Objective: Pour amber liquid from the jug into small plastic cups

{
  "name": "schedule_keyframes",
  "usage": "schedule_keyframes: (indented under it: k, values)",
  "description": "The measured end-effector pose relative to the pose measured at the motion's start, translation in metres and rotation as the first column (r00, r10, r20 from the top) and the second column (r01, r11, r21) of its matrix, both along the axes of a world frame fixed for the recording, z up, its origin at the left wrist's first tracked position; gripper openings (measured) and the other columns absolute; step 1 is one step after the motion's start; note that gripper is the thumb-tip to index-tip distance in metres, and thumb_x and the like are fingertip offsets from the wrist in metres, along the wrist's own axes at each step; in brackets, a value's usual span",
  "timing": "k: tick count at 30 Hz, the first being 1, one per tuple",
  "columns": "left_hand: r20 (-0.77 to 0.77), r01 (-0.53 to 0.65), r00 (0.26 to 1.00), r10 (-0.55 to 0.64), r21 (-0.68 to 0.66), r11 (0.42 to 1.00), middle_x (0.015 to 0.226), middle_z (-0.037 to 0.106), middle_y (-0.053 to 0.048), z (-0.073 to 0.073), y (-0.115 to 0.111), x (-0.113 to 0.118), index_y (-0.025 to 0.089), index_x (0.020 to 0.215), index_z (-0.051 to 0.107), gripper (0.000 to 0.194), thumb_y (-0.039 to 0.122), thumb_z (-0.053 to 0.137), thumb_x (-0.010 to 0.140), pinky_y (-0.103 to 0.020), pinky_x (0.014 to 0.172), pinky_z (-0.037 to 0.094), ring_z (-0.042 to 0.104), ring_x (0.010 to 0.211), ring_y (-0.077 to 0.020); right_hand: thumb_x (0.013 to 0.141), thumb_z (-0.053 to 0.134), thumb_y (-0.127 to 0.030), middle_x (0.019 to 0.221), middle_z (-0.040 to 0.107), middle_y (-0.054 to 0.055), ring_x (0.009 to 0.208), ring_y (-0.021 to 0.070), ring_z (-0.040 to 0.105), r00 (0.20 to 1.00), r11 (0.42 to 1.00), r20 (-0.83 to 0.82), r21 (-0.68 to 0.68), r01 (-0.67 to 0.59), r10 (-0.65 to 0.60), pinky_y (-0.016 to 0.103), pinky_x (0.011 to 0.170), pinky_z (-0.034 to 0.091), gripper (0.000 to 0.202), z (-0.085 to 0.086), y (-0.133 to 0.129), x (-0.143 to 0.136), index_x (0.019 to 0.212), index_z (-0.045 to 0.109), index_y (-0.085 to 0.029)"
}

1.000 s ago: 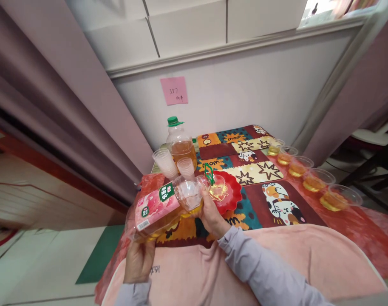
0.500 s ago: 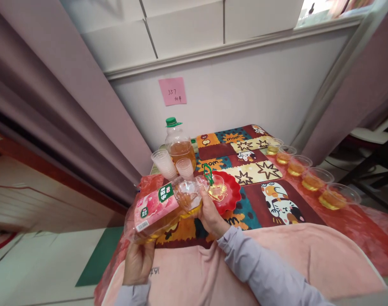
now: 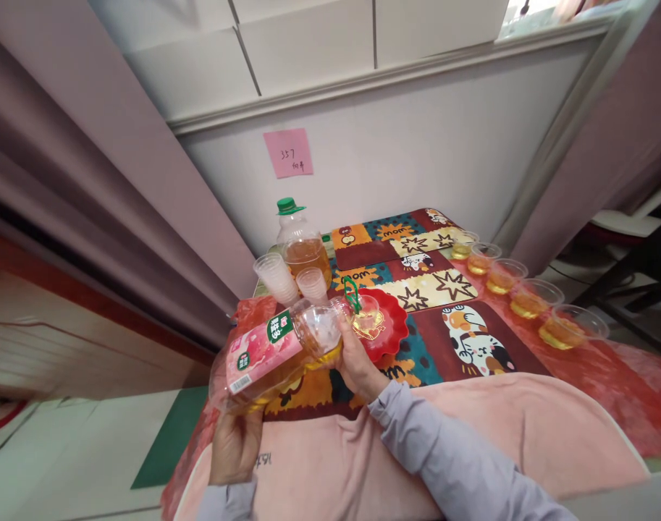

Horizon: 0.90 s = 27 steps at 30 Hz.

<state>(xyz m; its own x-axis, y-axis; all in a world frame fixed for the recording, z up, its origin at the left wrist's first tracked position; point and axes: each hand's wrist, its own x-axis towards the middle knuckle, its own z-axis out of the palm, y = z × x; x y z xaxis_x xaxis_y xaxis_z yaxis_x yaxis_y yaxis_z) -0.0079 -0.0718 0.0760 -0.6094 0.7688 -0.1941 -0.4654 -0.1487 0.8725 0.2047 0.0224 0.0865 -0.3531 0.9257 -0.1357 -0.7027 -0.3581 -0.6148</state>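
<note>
Both hands (image 3: pixel 358 365) on tilted bottle (image 3: pixel 270 354) — neck toward red plate (image 3: pixel 400 325).

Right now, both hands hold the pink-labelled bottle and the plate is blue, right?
The plate isn't blue: the head view shows it is red. The left hand and right hand do hold the pink-labelled bottle.

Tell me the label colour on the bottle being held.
The label is mainly pink, with green patches; best seen in the head view.
</note>
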Motion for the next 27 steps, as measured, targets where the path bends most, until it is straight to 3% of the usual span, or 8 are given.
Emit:
schedule_keyframes:
  k: [4,10,17,27]
  values:
    - [-0.015,-0.011,1.000,0.010,-0.013,1.000,0.140,0.077,-0.004,-0.0018,0.0000,-0.0010,0.030,0.117,0.080,0.029,0.033,0.077,0.088,-0.039,0.117,0.054,0.052,0.155,-0.0284,0.097,0.057,-0.079,0.110,0.084,0.010,0.093,0.0280,0.082,1.000,1.000,0.001,-0.003,-0.017,0.017,0.047,0.071,0.073,0.070,-0.0009,0.0006,0.0004,0.141,0.064,-0.024]
    - [-0.034,0.014,0.999,-0.014,0.004,1.000,0.148,0.072,-0.004,-0.0009,-0.0003,-0.0009,0.030,0.126,0.078,0.040,0.034,0.080,0.087,-0.038,0.120,0.051,0.044,0.160,-0.0287,0.098,0.056,-0.077,0.113,0.083,0.010,0.096,0.0279,0.082,1.000,1.000,-0.003,0.004,-0.013,0.013,0.046,0.072,0.073,0.067,0.0003,0.0009,0.0014,0.139,0.066,-0.025]
    - [-0.055,0.033,0.998,-0.034,-0.012,0.999,0.142,0.075,-0.002,-0.0016,-0.0009,-0.0030,0.031,0.124,0.078,0.034,0.035,0.078,0.090,-0.037,0.117,0.055,0.055,0.151,-0.0264,0.100,0.054,-0.077,0.117,0.083,0.009,0.096,0.0265,0.082,1.000,1.000,-0.002,0.008,-0.021,0.021,0.046,0.074,0.073,0.067,-0.0019,0.0020,0.0012,0.142,0.064,-0.026]
    - [-0.102,0.032,0.994,-0.034,-0.020,0.999,0.143,0.074,0.000,-0.0015,0.0000,-0.0013,0.038,0.122,0.080,0.031,0.040,0.074,0.091,-0.043,0.126,0.046,0.048,0.157,-0.0265,0.100,0.053,-0.079,0.114,0.083,0.010,0.096,0.0279,0.082,1.000,1.000,0.001,0.014,-0.028,0.028,0.045,0.071,0.072,0.069,0.0000,0.0021,0.0017,0.139,0.067,-0.024]
